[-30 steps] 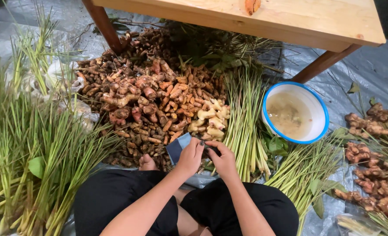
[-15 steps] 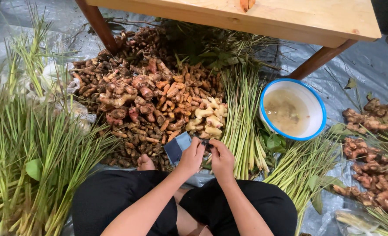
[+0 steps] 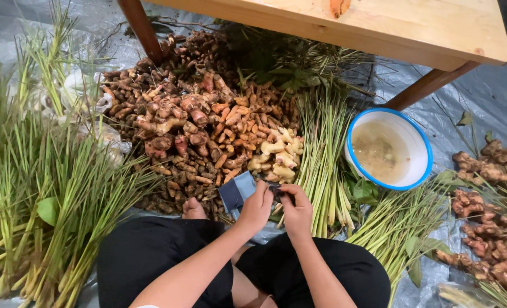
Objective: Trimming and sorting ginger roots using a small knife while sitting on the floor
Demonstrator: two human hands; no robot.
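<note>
Little has shifted since a second ago: both hands stay together over the lap, and the view has only drifted slightly, so the heap of roots sits a touch lower in frame.

The left hand [image 3: 257,206] pinches a small flat blue-grey rectangular piece [image 3: 237,192], cloth or thin card by the look of it, holding it by its right edge. The right hand [image 3: 297,209] is curled, fingertips pressed on a small dark item [image 3: 275,191] between the two hands; what it is cannot be made out. The blue-grey piece sits just in front of the knees, at the near edge of the large heap of brown and reddish knobbly roots [image 3: 199,131], close to a few pale yellow peeled ginger pieces [image 3: 276,154].

That piece looks light, thin and somewhat bendable, so an edge pinch like this one probably suits it; I judge it neither slippery nor fragile.

Bundles of long green lemongrass stalks [image 3: 48,182] lie on the left, more beside the white enamel bowl with a blue rim [image 3: 416,171], which holds cloudy water. Everything rests on a grey plastic sheet [image 3: 493,91] spread on the floor, under a pale wooden surface [image 3: 424,25] with reddish-brown legs. More roots [image 3: 487,222] lie at the right.
</note>
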